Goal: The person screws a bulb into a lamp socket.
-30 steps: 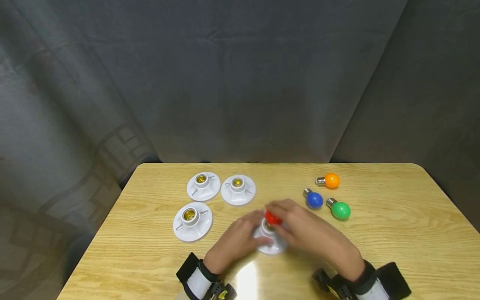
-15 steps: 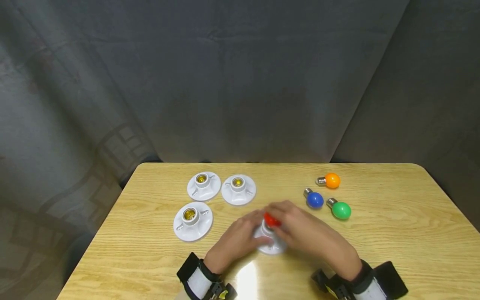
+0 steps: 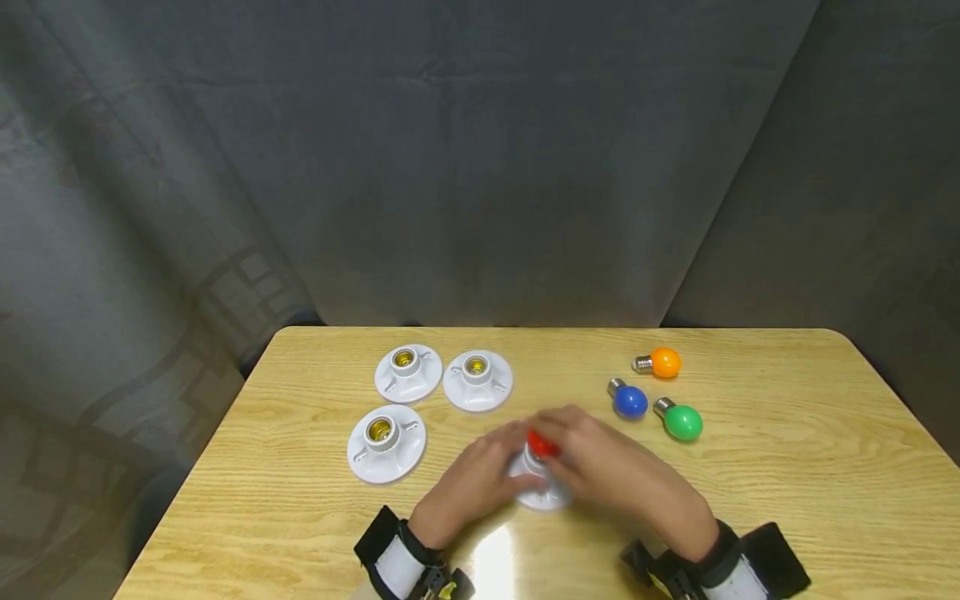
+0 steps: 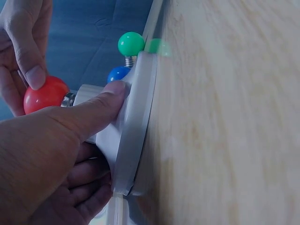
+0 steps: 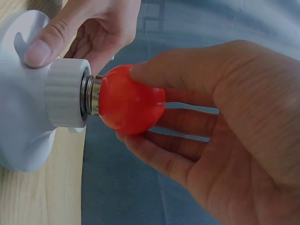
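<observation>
Red glossy round bulb [image 5: 131,105] sits lower in white plastic holder [image 5: 42,101] vs earlier; R hand [image 3: 588,450] pinches it @3 o'clock, L hand [image 3: 477,471] grips base @9; turn lightly, axis square.

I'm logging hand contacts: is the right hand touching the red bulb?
Touching. The right wrist view shows it plainly: the right hand has its thumb on one side of the red bulb and fingers against the other.

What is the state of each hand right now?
Left hand: holding the round white lamp socket.
Right hand: holding the round, glossy red bulb.
</observation>
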A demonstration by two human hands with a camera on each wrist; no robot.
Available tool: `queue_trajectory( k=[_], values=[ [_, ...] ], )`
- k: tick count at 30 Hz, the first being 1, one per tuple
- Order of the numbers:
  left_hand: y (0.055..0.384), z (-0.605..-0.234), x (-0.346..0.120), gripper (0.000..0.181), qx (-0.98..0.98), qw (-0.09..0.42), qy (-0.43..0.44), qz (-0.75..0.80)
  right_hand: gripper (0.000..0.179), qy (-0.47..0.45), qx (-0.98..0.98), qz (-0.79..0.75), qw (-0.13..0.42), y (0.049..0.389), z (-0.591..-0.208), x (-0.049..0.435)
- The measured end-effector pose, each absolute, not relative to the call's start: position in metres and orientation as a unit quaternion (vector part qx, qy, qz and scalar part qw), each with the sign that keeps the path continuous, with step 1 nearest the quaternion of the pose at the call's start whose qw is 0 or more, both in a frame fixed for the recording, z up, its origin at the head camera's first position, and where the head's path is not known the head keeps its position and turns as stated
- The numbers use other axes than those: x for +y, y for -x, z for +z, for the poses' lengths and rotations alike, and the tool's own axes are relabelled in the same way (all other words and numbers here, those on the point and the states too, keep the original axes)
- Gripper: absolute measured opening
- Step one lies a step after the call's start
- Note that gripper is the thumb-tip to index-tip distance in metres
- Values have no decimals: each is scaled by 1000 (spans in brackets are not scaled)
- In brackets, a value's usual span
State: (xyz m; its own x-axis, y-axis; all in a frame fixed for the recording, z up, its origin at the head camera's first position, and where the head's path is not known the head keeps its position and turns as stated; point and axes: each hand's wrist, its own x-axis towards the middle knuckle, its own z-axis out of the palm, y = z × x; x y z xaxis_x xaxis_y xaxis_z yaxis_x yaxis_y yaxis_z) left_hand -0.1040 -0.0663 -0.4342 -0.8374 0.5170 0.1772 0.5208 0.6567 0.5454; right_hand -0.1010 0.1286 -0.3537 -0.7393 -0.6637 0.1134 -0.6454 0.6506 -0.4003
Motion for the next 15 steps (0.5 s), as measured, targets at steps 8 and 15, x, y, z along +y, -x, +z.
queue_trajectory(
  k=[8, 15],
  values=[
    [104, -434, -66, 64, -914, 4, 282, -291, 43, 358, 911, -205, 23, 100, -354, 127],
    [103, -433, -66, 64, -916, 4, 278, -290, 42, 353, 914, -199, 18, 100, -354, 126]
  ],
)
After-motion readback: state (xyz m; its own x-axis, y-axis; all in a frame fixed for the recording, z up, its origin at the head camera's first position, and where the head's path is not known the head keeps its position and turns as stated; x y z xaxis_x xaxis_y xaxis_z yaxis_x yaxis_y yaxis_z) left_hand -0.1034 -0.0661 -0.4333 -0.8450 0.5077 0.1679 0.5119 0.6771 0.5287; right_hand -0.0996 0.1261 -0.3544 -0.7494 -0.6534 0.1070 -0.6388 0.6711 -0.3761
